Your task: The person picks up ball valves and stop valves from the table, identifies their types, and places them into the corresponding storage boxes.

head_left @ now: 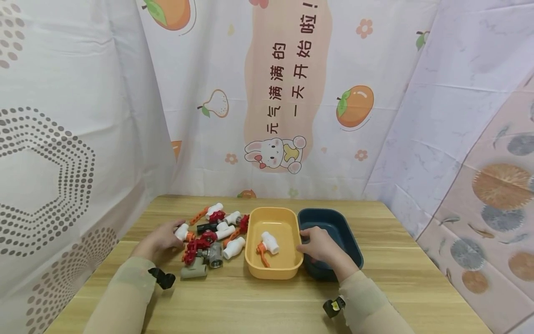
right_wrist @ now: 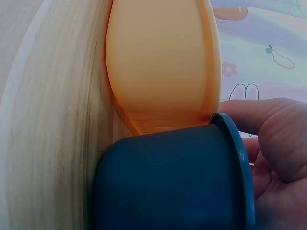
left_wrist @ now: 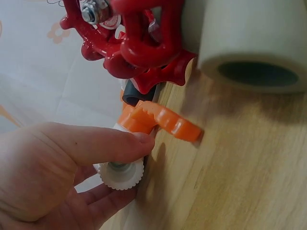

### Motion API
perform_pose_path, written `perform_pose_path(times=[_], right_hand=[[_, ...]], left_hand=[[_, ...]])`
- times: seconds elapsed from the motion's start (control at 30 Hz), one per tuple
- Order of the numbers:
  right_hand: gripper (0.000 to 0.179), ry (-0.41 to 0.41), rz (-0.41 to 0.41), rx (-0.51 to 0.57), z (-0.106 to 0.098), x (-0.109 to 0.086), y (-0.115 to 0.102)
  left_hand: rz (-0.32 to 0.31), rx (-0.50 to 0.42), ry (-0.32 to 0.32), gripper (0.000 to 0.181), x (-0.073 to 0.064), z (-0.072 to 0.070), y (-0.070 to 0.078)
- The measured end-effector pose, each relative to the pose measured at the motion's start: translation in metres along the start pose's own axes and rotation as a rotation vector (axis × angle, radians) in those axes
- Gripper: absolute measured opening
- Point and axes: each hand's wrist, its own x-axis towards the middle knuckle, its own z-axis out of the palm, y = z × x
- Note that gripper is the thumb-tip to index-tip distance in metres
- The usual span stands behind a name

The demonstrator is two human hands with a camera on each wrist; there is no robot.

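My left hand [head_left: 168, 235] pinches a white ball valve [left_wrist: 125, 176] with an orange handle [left_wrist: 175, 123], at the left edge of a pile of valves and fittings. In the left wrist view the thumb lies across the valve's body, with fingers behind it. My right hand [head_left: 320, 246] is at the adjoining rims of the yellow bin [head_left: 273, 273] and the dark blue bin [head_left: 352, 236]. One digit reaches the yellow rim; the other fingers bend behind the blue rim, partly hidden, so I cannot tell their grip. Inside the yellow bin lies another white valve [head_left: 270, 242] with an orange handle.
Red-handled valves [head_left: 192, 250], a grey-green tee fitting [head_left: 193, 270], a metal tee-shaped fitting [head_left: 215, 255] and several white valves crowd the wooden table [head_left: 233, 306] left of the yellow bin. A printed curtain [head_left: 200, 153] hangs behind and along the sides.
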Motion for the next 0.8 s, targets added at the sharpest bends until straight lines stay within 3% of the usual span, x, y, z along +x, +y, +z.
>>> perform_pose_path(times=[0.23,0.8], right_hand=[[0.054,-0.002,0.002,0.003,0.000,0.000,-0.001],[0.054,-0.004,0.006,0.002,-0.001,-0.001,-0.001]], left_hand=[[-0.016,-0.043,0.009,0.097,-0.002,-0.002,-0.001],[0.025,-0.132,0.029,0.095,-0.010,-0.010,0.001]])
